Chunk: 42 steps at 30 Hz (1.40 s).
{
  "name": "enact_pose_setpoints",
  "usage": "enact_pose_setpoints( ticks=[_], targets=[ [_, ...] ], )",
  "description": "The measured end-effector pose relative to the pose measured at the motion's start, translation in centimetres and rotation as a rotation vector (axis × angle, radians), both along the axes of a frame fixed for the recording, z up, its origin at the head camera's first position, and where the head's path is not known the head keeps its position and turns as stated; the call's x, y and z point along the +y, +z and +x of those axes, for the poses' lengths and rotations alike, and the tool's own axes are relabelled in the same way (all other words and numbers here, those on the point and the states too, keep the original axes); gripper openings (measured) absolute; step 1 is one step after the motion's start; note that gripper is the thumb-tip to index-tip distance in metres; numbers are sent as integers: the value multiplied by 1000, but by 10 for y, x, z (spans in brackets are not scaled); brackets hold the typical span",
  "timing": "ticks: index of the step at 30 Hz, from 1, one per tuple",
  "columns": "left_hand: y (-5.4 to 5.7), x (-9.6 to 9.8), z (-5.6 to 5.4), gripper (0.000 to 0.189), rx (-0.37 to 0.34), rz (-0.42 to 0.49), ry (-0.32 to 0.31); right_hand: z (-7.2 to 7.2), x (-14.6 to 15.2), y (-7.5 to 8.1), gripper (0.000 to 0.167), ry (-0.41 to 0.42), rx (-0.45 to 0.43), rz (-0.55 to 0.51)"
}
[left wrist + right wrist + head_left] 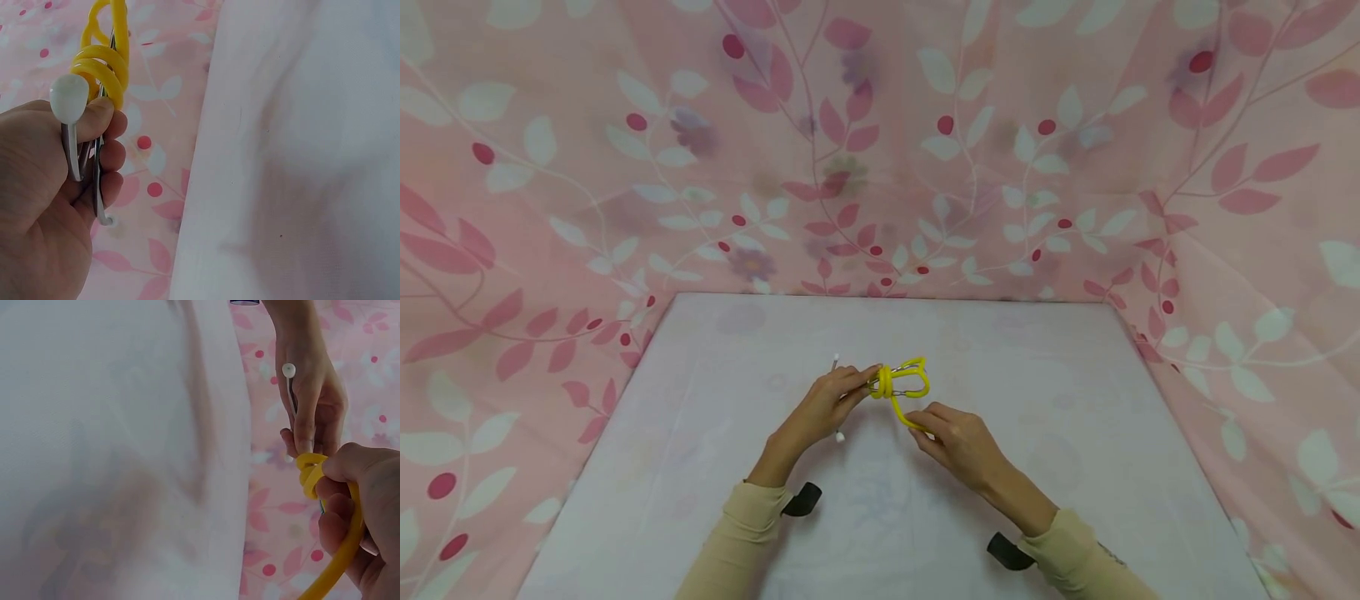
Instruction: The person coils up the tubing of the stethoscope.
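Observation:
In the head view a stethoscope is held above the white table, its yellow tubing (pixel 917 379) wound in coils around its metal ear tubes. My left hand (pixel 831 398) grips the metal ear tubes (pixel 98 169) just beside the coils, thumb over them. One white ear tip (pixel 69 99) stands out near the thumb, large in the left wrist view. My right hand (pixel 957 442) pinches the free length of tubing, which runs down from the coils (pixel 309 472) and through its curled fingers. A chest piece is not visible.
A white-covered table (pixel 880 517) lies beneath both hands. Pink leaf-patterned cloth (pixel 880 150) rises behind it and along both sides. Dark wrist cameras (pixel 803 500) sit at the beige sleeves (pixel 1075 554).

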<state>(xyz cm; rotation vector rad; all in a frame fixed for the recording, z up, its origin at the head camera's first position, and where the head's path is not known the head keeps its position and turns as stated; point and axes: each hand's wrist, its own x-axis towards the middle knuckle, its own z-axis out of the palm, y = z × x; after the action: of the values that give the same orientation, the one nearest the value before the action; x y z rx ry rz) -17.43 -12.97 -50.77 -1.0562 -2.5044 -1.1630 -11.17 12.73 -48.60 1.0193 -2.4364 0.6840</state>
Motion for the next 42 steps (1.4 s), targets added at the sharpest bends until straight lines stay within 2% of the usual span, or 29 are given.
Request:
enact_pose_setpoints(
  ticks=[4, 13, 16, 21, 23, 27, 33, 38, 42],
  targets=[
    [2, 0, 2, 48, -24, -27, 12, -1, -2, 4, 20, 4, 38, 38],
    [1, 2, 6, 45, -25, -107, 13, -8, 4, 20, 23, 48, 201, 215],
    [0, 2, 8, 43, -52, -133, 2, -12, 6, 26, 23, 78, 216, 273],
    [1, 4, 10, 44, -123, -169, -23, -19, 9, 35, 23, 108, 192, 313],
    [2, 5, 11, 44, -141, -182, -34, -20, 10, 37, 24, 116, 180, 316],
    [5, 6, 13, 42, -127, -210, -55, -24, 11, 40, 25, 123, 153, 295],
    [7, 7, 15, 41, -148, -251, -85, -31, 13, 40, 26, 125, 132, 202],
    [9, 7, 18, 42, -179, -231, -127, -36, 16, 46, 25, 126, 90, 154],
    [13, 7, 21, 42, -170, -208, -162, -40, 20, 50, 27, 136, 36, 117]
  ],
)
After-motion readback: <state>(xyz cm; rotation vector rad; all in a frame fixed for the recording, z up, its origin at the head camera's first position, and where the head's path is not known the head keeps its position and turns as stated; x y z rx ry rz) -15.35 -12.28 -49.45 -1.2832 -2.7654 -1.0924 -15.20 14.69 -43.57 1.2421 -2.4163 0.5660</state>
